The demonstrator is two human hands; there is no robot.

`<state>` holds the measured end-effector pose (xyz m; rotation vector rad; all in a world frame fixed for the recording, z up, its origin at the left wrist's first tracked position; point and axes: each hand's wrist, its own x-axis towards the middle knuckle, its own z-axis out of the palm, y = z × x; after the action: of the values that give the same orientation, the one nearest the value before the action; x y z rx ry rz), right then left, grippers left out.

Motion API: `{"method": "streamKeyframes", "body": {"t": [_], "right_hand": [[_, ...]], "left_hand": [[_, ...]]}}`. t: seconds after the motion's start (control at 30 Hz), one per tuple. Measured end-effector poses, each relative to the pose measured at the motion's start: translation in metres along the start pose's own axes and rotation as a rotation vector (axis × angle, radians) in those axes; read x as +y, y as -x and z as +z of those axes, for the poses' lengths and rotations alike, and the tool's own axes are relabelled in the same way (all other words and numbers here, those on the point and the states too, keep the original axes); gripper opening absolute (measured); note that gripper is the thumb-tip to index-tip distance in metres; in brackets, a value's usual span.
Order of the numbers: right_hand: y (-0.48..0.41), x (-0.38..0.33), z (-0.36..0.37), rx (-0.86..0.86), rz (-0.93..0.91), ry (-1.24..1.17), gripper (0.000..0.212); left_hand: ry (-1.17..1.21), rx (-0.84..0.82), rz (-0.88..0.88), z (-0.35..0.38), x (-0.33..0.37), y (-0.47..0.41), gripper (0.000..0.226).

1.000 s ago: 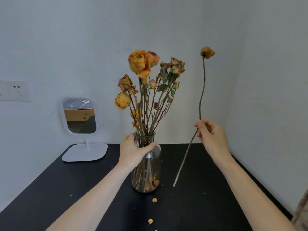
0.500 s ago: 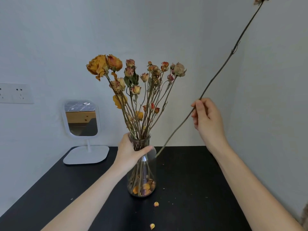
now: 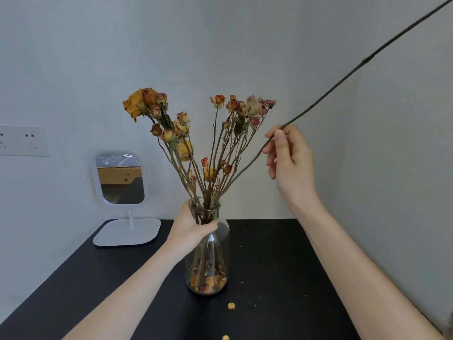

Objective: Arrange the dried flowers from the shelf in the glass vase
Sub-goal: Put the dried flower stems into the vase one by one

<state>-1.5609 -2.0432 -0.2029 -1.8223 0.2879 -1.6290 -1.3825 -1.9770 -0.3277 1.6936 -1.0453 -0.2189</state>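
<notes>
A clear glass vase [image 3: 215, 256] stands on the black table [image 3: 269, 266] and holds several dried roses [image 3: 196, 133] in orange, yellow and faded pink. My left hand [image 3: 191, 229] grips the vase's neck. My right hand [image 3: 291, 158] pinches one long bare stem [image 3: 343, 79] that slants from the upper right corner down toward the vase mouth; its lower end runs in among the other stems. The flower head of that stem lies out of frame.
A small white standing mirror [image 3: 121, 179] sits at the table's back left. A wall socket [image 3: 23, 141] is on the left wall. Loose petals [image 3: 231, 306] lie on the table in front of the vase. The room's corner wall is close on the right.
My right hand has tilted the single stem and moved it left, so its lower end went from beside the vase into the bunch at the mouth. The left hand keeps its grip.
</notes>
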Motion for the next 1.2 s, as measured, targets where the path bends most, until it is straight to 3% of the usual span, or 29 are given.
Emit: {"method": "streamKeyframes", "body": {"t": [0.33, 0.63, 1.2], "right_hand": [[0.006, 0.004, 0.015, -0.111, -0.004, 0.106, 0.019], [0.001, 0.003, 0.022, -0.071, 0.018, 0.201, 0.014], [-0.003, -0.007, 0.049, -0.113, 0.005, 0.443, 0.027]], "left_hand": [[0.074, -0.076, -0.036, 0.0, -0.001, 0.004, 0.068], [0.053, -0.073, 0.003, 0.0, -0.004, 0.004, 0.068], [0.027, -0.043, 0.045, 0.001, -0.001, 0.008, 0.067]]}}
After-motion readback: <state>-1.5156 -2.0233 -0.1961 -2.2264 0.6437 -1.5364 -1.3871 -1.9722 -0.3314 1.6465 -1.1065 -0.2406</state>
